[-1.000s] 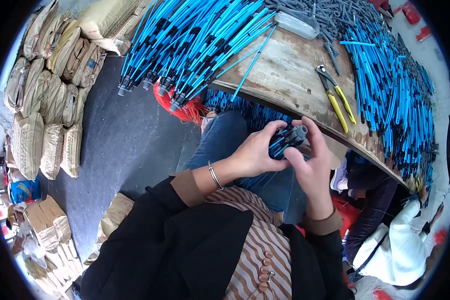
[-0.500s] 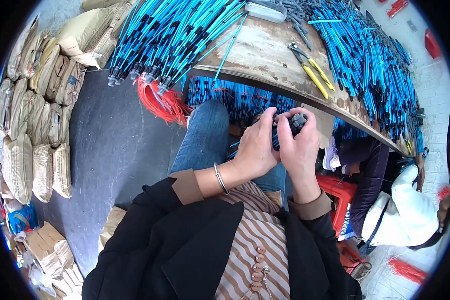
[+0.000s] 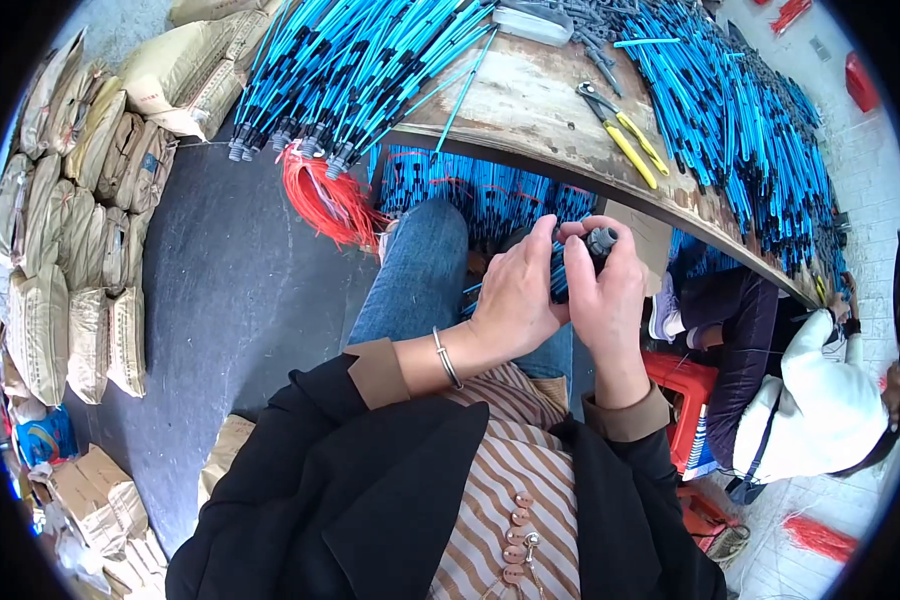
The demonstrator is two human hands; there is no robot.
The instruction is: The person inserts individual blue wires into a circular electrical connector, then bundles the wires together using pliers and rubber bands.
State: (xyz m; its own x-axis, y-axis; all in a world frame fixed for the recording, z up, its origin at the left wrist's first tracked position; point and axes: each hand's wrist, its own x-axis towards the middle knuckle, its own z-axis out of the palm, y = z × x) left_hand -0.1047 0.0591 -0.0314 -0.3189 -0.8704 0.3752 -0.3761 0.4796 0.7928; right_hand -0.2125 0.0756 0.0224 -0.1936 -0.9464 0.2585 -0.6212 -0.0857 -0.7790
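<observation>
Above my lap my two hands are drawn close together. My right hand [image 3: 612,295] is closed round a dark grey ribbed plastic fitting [image 3: 602,240], whose round end sticks up between thumb and forefinger. Right against it, my left hand [image 3: 518,290] is closed too, its fingertips beside the fitting; what lies inside that grip is hidden by the fingers. The lower part of the fitting is covered by both hands. Beyond them, yellow-handled pliers [image 3: 625,135] lie on the wooden table [image 3: 530,110].
Blue tubes with black fittings [image 3: 340,80] overhang the table's left end, above red strands [image 3: 320,200]. More blue tubes [image 3: 740,120] are heaped at right, and bundles [image 3: 490,200] stand beneath. Stacked sacks [image 3: 70,230] line the left. A co-worker [image 3: 830,400] sits at right near a red stool [image 3: 670,380].
The fitting has tilted and sits slightly lower in my right hand, with the fingers shifted round it. The view has moved slightly; the pliers lie as before.
</observation>
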